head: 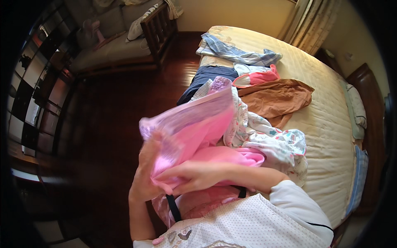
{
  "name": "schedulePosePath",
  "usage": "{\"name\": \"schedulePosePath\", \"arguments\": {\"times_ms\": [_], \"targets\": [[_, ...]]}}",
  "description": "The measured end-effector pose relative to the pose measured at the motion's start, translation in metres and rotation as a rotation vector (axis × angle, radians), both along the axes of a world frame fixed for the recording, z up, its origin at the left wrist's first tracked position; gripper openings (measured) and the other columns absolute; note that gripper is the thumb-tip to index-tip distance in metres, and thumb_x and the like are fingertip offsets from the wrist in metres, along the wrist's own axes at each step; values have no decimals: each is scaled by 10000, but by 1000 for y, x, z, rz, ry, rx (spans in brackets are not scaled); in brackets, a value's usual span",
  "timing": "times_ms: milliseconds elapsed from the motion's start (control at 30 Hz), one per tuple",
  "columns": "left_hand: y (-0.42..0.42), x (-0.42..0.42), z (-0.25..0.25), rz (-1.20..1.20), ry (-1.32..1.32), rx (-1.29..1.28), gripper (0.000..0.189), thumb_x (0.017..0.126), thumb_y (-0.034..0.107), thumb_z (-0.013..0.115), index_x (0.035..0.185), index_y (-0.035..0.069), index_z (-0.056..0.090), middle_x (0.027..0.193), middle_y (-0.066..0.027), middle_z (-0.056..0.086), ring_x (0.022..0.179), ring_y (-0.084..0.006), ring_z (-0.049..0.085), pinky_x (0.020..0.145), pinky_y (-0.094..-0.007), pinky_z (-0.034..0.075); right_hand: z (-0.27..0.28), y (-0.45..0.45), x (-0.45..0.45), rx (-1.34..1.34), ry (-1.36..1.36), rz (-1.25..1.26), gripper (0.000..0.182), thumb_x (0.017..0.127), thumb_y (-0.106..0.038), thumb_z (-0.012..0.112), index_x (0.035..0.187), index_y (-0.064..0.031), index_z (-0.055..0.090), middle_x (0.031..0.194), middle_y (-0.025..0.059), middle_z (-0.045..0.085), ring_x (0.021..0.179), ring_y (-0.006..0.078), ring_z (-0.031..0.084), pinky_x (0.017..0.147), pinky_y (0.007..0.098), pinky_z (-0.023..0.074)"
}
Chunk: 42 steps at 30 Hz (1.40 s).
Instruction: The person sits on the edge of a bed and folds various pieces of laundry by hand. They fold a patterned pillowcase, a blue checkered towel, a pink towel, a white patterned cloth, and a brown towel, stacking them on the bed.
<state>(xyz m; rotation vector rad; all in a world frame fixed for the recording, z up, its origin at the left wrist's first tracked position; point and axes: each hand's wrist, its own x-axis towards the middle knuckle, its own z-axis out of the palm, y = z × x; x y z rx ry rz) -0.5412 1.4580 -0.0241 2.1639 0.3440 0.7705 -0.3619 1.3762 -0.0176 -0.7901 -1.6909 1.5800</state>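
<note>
A pink cloth (201, 130) with a lilac patterned border hangs before me, its upper edge raised and blurred. At its left side, my left hand (144, 172) grips the lilac corner. My right hand (198, 175) pinches the lower left part of the same cloth, close beside the left hand, with its fingertips partly hidden in the folds. More of the pink cloth lies bunched to the right, above my right forearm. Just beyond it, a crumpled white printed cloth (276, 141) rests on the bed (325, 124).
Across the bed lie a brown garment (279, 97), a coral-and-white cloth (260, 76), dark blue garment (211, 79) and blue plaid garment (238, 52). Pillows (356, 105) sit by the wooden headboard (369, 130). A wooden-framed sofa (114, 55) stands left over dark floor (102, 124).
</note>
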Motion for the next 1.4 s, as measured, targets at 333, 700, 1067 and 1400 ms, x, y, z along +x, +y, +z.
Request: {"name": "schedulePosePath", "arguments": {"times_ms": [333,700,1067,1400], "targets": [[28,-174,29,702,52,190,335,892,339,538,901,6,571,851,-54,545,810,-149,530,719,-308,437,-51,-54,28,-192,-453,-119,463,793,-253,625,1200,-93,471,1016,167,583,932,290,587,803,344,451],[11,-333,140,1513,-208,319,478,932,421,386,1171,24,502,1059,-150,567,905,-211,588,809,-367,464,-113,-150,72,40,-643,-262,572,703,-242,701,1204,-53,498,1198,140,502,1071,323,504,923,380,404],[46,-393,104,1520,106,518,328,934,225,460,1216,63,497,1215,-81,521,1091,-200,501,940,-316,375,-58,-194,326,39,-1121,-905,259,784,-106,486,997,-39,617,898,151,631,844,263,586,770,326,449],[10,-353,56,1105,482,575,139,799,43,540,926,-12,541,888,-94,544,848,-208,512,775,-299,414,-16,-243,313,130,-1686,-1492,455,900,-160,345,1354,-165,371,1246,155,505,1097,337,512,896,393,418]]}}
